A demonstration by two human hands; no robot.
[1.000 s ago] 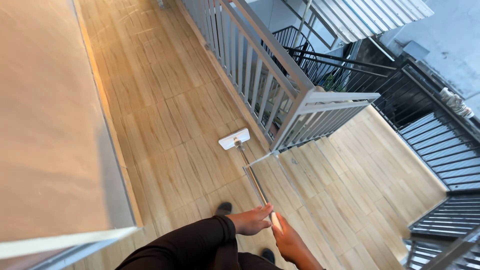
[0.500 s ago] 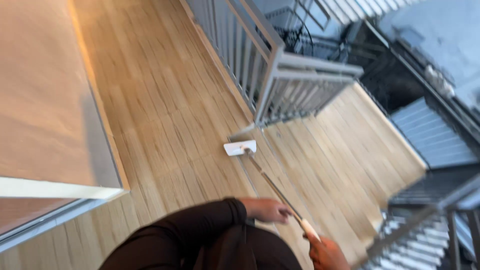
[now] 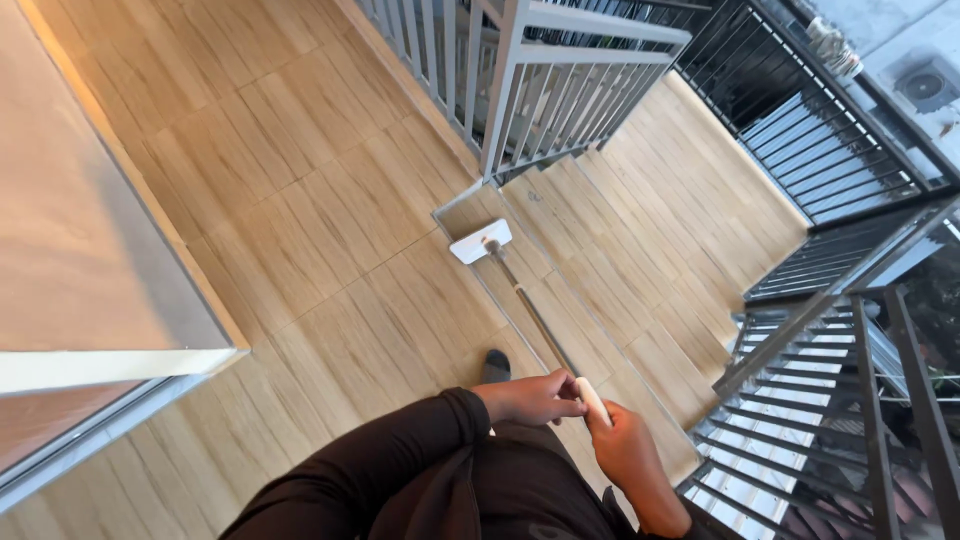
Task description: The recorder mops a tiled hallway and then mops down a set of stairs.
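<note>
Both hands hold a flat mop. My left hand [image 3: 528, 398] grips the metal handle [image 3: 530, 314] just below the pale grip end. My right hand [image 3: 625, 447] is wrapped around that grip end, close to my body. The white rectangular mop head [image 3: 479, 242] lies flat on the wood-look tile floor [image 3: 300, 240], right at the top edge of a staircase [image 3: 620, 290]. A black long sleeve covers my left arm. One dark shoe tip [image 3: 496, 365] shows beside the handle.
A grey metal railing [image 3: 520, 80] runs along the landing and ends at a post above the stairs. Steps descend to the right toward a lower landing and dark metal fences [image 3: 830, 150]. A glass-edged wall [image 3: 100, 300] stands at the left.
The view has swung, so the stairs now fill the right side. The mop head has slid from beside the railing post onto the top stair edge. Both hands keep their hold.
</note>
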